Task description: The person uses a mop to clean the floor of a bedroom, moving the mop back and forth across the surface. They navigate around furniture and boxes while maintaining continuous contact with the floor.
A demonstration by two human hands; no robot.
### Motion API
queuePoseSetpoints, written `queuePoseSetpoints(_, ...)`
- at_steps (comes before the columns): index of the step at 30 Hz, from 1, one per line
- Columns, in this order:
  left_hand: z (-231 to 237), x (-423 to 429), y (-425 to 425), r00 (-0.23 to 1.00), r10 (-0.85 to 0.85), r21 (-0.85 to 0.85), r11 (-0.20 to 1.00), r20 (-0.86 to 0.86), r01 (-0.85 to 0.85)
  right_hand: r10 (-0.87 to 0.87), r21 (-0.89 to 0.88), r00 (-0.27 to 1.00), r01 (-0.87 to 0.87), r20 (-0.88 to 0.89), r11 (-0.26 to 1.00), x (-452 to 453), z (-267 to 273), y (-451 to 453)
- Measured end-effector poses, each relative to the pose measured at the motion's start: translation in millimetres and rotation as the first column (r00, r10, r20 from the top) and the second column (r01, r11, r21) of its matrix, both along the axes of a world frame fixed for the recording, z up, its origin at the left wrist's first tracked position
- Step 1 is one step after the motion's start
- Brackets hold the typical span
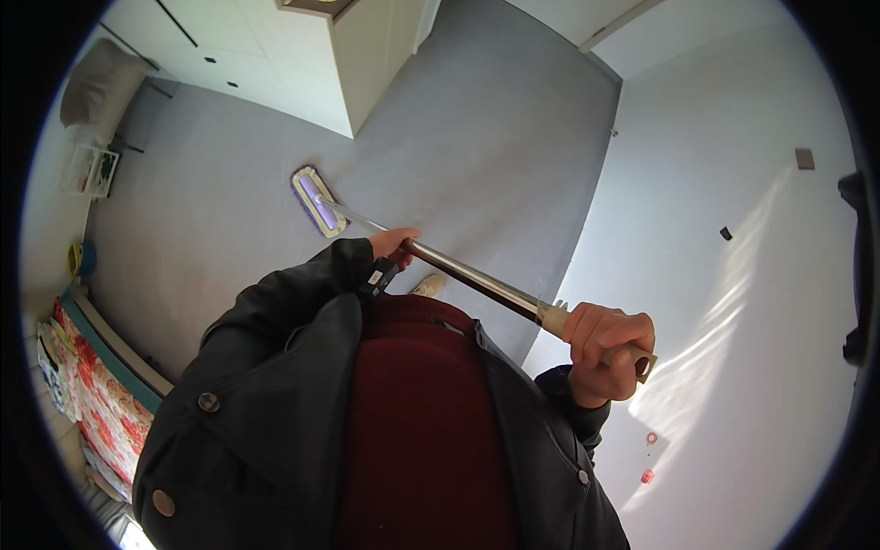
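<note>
A flat mop head [320, 201] with a purple plate and cream, purple-fringed pad lies on the grey floor ahead of me. Its metal handle [481, 278] slopes up across my front to the right. My left hand [393, 246] is wrapped around the pole's lower part, nearer the mop head. Around the pale grip [554, 319] at the upper end, my right hand [608, 350] is closed. The end of this grip, with a hanging hole, pokes out past my fingers.
A white cabinet [295, 69] juts out ahead. The white wall [674, 206] runs along my right. On the left are a bed with a floral cover [103, 392], a grey chair [103, 89] and a blue-and-yellow object [82, 258]. One beige shoe [429, 285] shows below me.
</note>
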State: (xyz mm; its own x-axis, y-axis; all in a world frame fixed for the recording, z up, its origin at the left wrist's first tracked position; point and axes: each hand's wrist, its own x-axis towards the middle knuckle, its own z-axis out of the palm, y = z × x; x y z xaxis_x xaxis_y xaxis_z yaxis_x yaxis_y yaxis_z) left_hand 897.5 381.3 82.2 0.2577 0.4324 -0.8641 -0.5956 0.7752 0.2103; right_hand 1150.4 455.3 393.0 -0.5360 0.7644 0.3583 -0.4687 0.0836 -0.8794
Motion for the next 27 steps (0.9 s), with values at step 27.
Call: queuePoseSetpoints(27, 28.9, 207.6, 167.0, 0.997, -0.082, 0.200, 0.976, -0.007, 0.082, 0.040, 0.348, 0.997, -0.059, 0.061, 0.936, 161.4, 41.5, 82.7)
